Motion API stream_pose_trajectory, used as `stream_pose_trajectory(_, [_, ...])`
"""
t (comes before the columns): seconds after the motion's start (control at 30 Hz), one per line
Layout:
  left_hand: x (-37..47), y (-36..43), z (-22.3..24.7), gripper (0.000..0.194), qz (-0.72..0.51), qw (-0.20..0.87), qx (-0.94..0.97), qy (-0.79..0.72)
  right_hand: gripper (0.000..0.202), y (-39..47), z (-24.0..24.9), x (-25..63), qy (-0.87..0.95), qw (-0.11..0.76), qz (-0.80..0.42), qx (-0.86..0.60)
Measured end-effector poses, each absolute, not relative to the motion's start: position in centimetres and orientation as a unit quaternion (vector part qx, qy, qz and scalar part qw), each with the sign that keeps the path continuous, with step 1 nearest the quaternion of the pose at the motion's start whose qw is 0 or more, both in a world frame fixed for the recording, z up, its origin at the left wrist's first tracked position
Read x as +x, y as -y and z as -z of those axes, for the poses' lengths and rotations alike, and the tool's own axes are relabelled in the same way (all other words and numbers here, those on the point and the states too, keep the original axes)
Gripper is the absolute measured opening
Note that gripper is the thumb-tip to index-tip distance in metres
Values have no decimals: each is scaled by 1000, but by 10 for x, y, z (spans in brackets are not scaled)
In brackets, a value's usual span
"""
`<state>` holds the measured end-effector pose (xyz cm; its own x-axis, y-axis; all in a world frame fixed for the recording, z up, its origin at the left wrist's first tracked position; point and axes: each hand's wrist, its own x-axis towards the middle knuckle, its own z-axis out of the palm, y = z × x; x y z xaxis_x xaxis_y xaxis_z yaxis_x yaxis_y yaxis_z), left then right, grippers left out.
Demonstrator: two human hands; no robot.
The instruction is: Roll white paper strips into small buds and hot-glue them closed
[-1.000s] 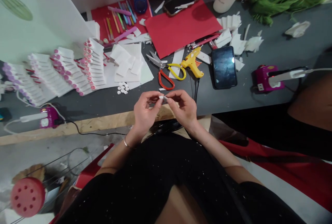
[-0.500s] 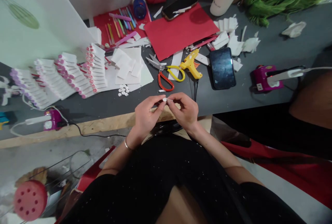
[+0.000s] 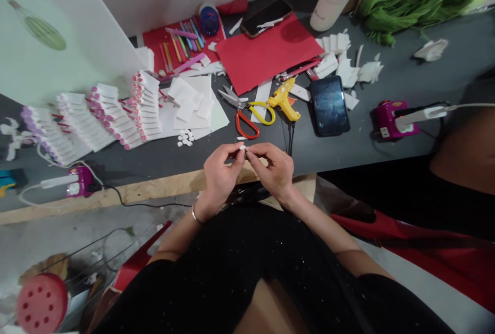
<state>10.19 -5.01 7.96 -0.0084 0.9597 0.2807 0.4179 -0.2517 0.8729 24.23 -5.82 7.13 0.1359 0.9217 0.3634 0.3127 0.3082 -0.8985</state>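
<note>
My left hand [image 3: 222, 171] pinches a small white piece [image 3: 242, 147] between thumb and fingertips, and my right hand [image 3: 273, 170] is closed on its other end; something so tiny probably needs both pinches for me to control it. I hold it in front of my body, above the near edge of the surface [image 3: 309, 153], likely so I can see it well.

Just beyond, to the left, white pellets [image 3: 186, 138] lie in one cluster, perhaps so none stray. The scissors [image 3: 242, 105] lie with their handles towards me, which should make them easy to take up, and the yellow glue gun [image 3: 285, 99] rests beside them, its cord running back my way. Left of the scissors, white paper pieces [image 3: 191, 99] overlap in a loose pile, within reach, I think.

Farther off, a red sheet [image 3: 266, 50] lies with a dark phone [image 3: 266, 18] on its far edge, out of my way, I suppose
</note>
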Motion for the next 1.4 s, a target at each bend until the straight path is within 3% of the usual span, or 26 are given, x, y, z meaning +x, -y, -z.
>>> stream_pose_trajectory(0.37, [96, 37, -81, 15, -452, 390, 628, -500, 14, 55, -69, 254, 571, 528, -390, -494])
stream_pose_trajectory(0.7, [96, 33, -82, 8, -473, 306, 697, -444, 16, 51, -70, 258, 532, 504, -413, -541])
stream_pose_trajectory(0.97, [92, 27, -88, 14, -464, 344, 686, -442, 13, 49, -82, 269, 588, 476, -437, -486])
stream_pose_trajectory(1.17, [92, 26, -87, 21, -452, 407, 648, -458, 15, 48, -79, 274, 544, 490, -448, -513])
stream_pose_trajectory(1.4, [94, 28, -83, 22, -449, 553, 529, -462, 20, 42, -73, 269, 567, 469, -487, -470])
